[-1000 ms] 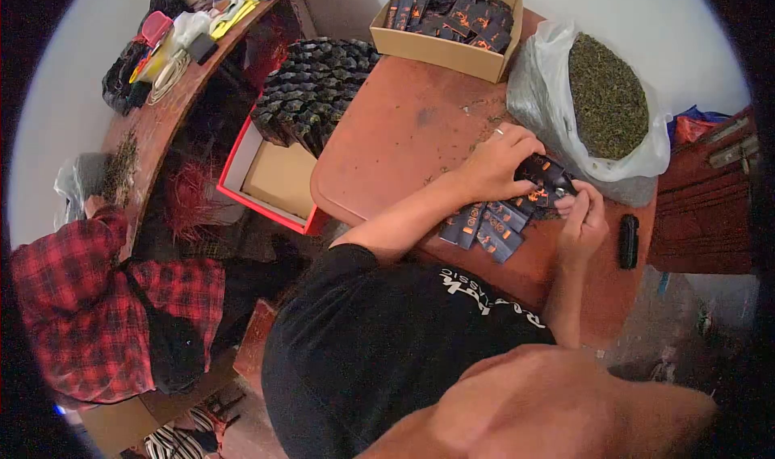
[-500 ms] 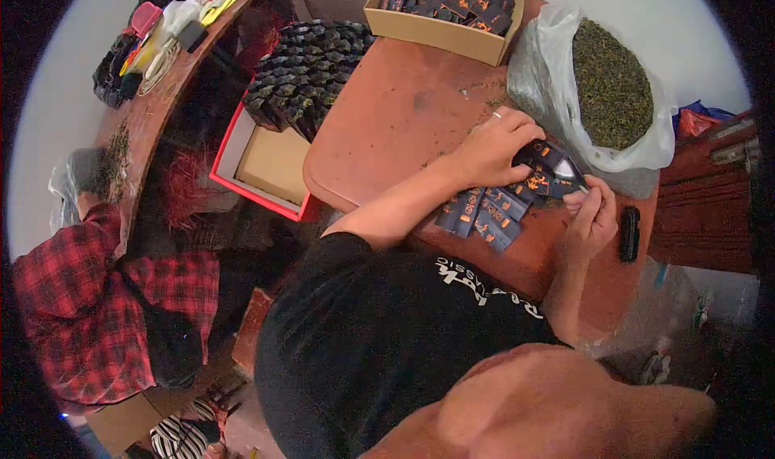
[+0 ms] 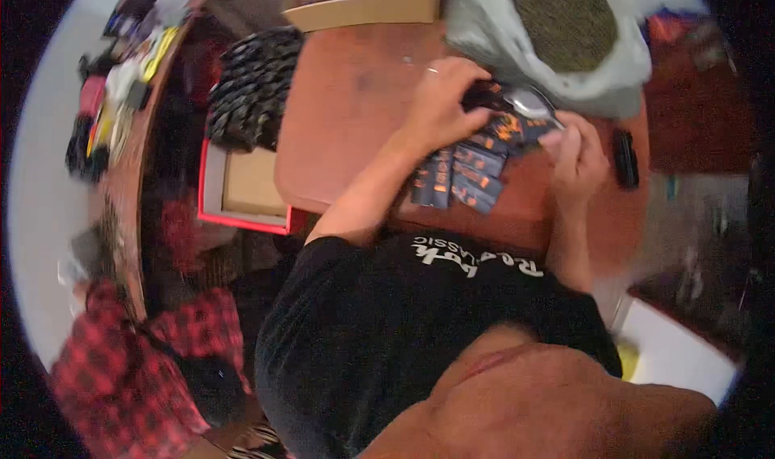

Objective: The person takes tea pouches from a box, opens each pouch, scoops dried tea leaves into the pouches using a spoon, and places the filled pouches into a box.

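Note:
My left hand (image 3: 452, 100), with a ring on one finger, grips a small black packet (image 3: 484, 94) above the table. Between thumb and fingers, my right hand (image 3: 578, 148) pinches the end of a shiny metal scoop (image 3: 530, 104), whose bowl is beside the packet. Motion blur hides whether the bowl is inside the packet. Under and in front of my hands lie several flat dark packets with orange print (image 3: 476, 176). Just beyond them stands a clear plastic bag (image 3: 597, 92) of dried green-brown leaf bits (image 3: 561, 23).
A cardboard box (image 3: 363, 11) of dark packets stands on the reddish table (image 3: 339, 104). Left are stacked black packets (image 3: 254, 83) and a red-edged box (image 3: 242, 218). A black object (image 3: 625, 159) lies right. A person in a checked shirt (image 3: 121, 370) is at lower left.
The camera view has shifted, so the table, bag and boxes appear higher and further left. Both hands keep their holds on the packet and the scoop.

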`<move>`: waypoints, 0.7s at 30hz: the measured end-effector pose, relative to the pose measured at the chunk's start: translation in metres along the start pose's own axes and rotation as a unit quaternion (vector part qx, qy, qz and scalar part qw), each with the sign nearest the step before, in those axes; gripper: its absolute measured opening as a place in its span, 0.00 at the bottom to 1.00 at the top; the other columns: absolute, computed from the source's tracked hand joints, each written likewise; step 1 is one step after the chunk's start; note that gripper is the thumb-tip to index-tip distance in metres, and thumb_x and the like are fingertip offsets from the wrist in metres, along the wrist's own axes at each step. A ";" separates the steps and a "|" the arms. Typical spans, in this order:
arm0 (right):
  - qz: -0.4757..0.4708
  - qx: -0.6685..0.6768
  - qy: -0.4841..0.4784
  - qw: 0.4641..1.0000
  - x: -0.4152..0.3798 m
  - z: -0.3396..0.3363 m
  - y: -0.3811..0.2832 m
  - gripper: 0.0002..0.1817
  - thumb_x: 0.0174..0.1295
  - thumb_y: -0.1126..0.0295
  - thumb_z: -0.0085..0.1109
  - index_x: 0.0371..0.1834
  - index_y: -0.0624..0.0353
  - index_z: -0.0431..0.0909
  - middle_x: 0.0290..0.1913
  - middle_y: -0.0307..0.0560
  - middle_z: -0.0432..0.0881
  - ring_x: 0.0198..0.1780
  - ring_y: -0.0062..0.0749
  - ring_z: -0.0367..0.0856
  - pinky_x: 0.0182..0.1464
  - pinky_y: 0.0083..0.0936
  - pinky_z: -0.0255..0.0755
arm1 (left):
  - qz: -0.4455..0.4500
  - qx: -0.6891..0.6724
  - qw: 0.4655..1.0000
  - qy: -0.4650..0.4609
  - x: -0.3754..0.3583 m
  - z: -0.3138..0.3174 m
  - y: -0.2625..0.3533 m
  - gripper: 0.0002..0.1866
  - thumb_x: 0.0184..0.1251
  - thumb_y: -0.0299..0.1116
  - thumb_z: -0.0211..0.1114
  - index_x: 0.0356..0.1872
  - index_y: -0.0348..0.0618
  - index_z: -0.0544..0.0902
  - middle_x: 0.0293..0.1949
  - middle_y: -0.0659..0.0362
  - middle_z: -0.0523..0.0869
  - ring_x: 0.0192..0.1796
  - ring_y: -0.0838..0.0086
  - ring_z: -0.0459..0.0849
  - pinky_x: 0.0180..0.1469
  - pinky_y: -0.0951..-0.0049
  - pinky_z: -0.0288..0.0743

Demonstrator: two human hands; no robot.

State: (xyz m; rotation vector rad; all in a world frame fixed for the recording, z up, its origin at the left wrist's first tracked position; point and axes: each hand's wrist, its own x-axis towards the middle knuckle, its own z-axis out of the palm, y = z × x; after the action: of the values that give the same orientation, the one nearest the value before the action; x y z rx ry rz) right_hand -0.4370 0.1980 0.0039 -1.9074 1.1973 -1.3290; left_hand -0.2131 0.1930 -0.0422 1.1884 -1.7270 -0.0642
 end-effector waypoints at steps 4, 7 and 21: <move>-0.018 0.024 0.009 1.000 -0.002 0.001 0.006 0.12 0.74 0.71 0.46 0.49 0.62 0.81 0.27 0.40 0.85 0.28 0.15 0.79 0.33 0.16 0.74 | -0.050 -0.007 0.998 -0.026 0.000 -0.001 0.005 0.25 0.41 0.30 0.76 0.45 0.43 0.81 0.44 0.53 0.82 0.51 0.58 0.81 0.55 0.63 0.74; -0.021 0.071 0.011 0.997 -0.001 0.000 0.006 0.10 0.72 0.71 0.50 0.48 0.60 0.81 0.28 0.42 0.86 0.31 0.19 0.84 0.36 0.19 0.79 | -0.067 -0.047 0.996 -0.019 0.002 0.001 0.006 0.24 0.41 0.27 0.76 0.44 0.42 0.79 0.44 0.52 0.82 0.50 0.55 0.79 0.54 0.62 0.73; -0.089 0.031 0.039 0.995 -0.001 -0.008 0.010 0.10 0.72 0.73 0.49 0.50 0.60 0.80 0.29 0.43 0.85 0.31 0.20 0.84 0.35 0.19 0.78 | -0.132 -0.117 0.984 0.005 -0.002 0.011 -0.002 0.23 0.44 0.25 0.76 0.44 0.39 0.79 0.44 0.54 0.80 0.47 0.65 0.81 0.48 0.70 0.76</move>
State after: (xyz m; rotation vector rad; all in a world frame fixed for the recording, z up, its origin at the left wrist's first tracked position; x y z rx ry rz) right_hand -0.4483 0.1951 -0.0011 -1.9720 1.0298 -1.5291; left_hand -0.2194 0.1887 -0.0503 1.2310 -1.4979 -0.4097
